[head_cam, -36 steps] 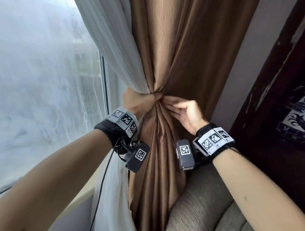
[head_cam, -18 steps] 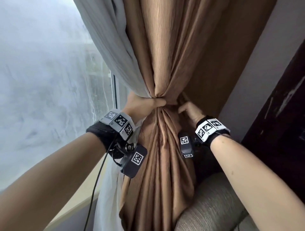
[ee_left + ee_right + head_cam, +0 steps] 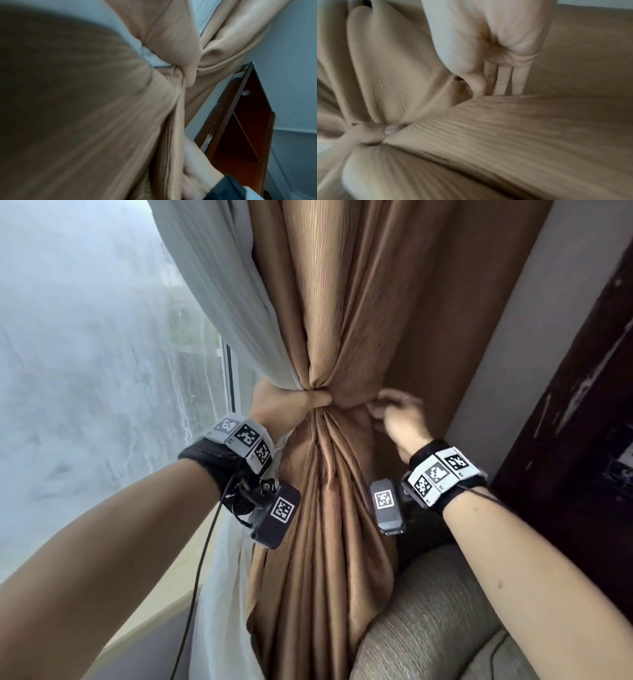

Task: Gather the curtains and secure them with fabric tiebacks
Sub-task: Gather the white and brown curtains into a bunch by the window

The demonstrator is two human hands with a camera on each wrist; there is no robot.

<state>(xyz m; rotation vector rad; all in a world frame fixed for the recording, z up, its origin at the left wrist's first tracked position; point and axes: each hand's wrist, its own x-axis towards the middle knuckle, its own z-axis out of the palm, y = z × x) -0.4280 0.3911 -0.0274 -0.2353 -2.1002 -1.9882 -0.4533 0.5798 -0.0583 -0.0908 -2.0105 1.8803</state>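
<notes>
A brown ribbed curtain (image 3: pixel 342 302) and a white sheer curtain (image 3: pixel 219 285) are bunched into a narrow waist. My left hand (image 3: pixel 305 401) grips that waist from the left, thumb across the front. My right hand (image 3: pixel 382 409) is at the waist's right side. In the right wrist view its thumb and fingers (image 3: pixel 480 85) pinch the end of a brown fabric tieback (image 3: pixel 433 102). This band runs across the folds to my left thumb (image 3: pixel 373 134). The rest of the band behind the bundle is hidden.
Window glass (image 3: pixel 85 388) fills the left, with a pale sill (image 3: pixel 164 607) below. A grey upholstered armchair (image 3: pixel 428 618) sits at the lower right against the curtain. Dark wooden furniture (image 3: pixel 568 412) stands at the right by the wall. A black cable (image 3: pixel 202 570) hangs from my left wrist.
My right hand lay flat on the front folds; it moved to the right side of the waist and now pinches the band. My left hand kept its grip. The view came closer.
</notes>
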